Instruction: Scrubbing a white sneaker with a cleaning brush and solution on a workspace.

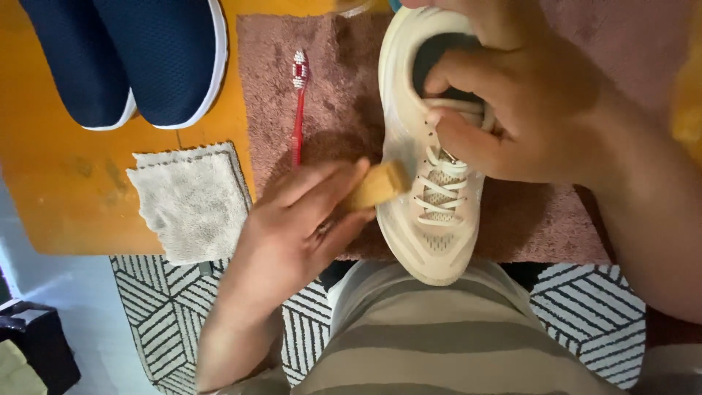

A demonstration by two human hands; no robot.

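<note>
A cream lace-up sneaker (431,219) lies on a pinkish-brown towel (336,95), toe toward me. My right hand (512,102) grips it at the tongue and collar, fingers tucked into the opening. My left hand (300,219) holds a small tan sponge block (376,186) pressed against the sneaker's left side near the laces. A red toothbrush (298,110) rests on the towel just left of the shoe, bristles away from me.
A pair of navy mesh shoes with white soles (124,58) sits on the orange table (58,183) at the upper left. A grey cloth (194,201) lies at the table's near edge. A black-and-white patterned rug (585,314) covers the floor below.
</note>
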